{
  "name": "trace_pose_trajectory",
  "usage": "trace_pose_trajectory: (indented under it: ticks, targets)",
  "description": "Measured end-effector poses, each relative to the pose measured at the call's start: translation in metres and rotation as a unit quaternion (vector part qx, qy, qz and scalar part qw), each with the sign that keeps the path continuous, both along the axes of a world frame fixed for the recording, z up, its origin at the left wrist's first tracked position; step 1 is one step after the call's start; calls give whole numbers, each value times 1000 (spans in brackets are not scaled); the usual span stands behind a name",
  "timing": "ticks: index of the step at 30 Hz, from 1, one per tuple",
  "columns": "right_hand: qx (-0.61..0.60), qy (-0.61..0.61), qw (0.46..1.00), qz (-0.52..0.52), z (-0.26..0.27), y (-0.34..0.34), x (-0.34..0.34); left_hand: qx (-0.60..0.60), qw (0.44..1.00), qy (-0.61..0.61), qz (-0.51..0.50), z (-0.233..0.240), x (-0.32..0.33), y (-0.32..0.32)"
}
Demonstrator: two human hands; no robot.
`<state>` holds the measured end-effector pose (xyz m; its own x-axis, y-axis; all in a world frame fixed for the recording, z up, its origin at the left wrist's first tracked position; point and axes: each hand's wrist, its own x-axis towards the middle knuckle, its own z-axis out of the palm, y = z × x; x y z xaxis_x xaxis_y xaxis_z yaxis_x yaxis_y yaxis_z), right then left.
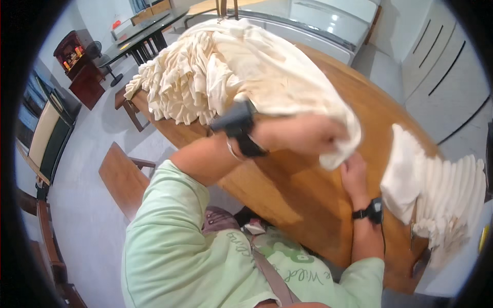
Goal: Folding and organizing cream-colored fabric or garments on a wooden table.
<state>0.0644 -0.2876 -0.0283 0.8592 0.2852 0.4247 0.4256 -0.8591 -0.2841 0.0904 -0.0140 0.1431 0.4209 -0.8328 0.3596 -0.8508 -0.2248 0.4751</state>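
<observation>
A large pile of cream cloth (185, 77), bunched in many folds, lies over the far left part of the wooden table (285, 192). From it a smoother length of cream cloth (277, 73) stretches right and bends down toward me. My left hand (316, 133), blurred, is closed on the near end of that length, its forearm crossing in front of the pile. Just below and to the right, my right hand (354, 169) has its fingers closed at the hanging tip of the cloth. Both wrists wear black strapped devices.
A row of overlapped, folded white cloths (443, 188) lies at the table's right end. A wooden bench (123, 177) stands to the left. Beyond the table is a glass-topped case (327, 23); a standing fan (104, 61) and a dark table (150, 30) are farther back.
</observation>
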Motion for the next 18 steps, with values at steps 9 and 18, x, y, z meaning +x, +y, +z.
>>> trace_pose_trajectory:
  ticks: [9,18]
  targets:
    - [204,113,972,-19,4,-2,12,75,982,168,-34,-116,-112,-50]
    - [313,390,850,167,52,105,-15,7,965,204,-164,-106,-157,-63]
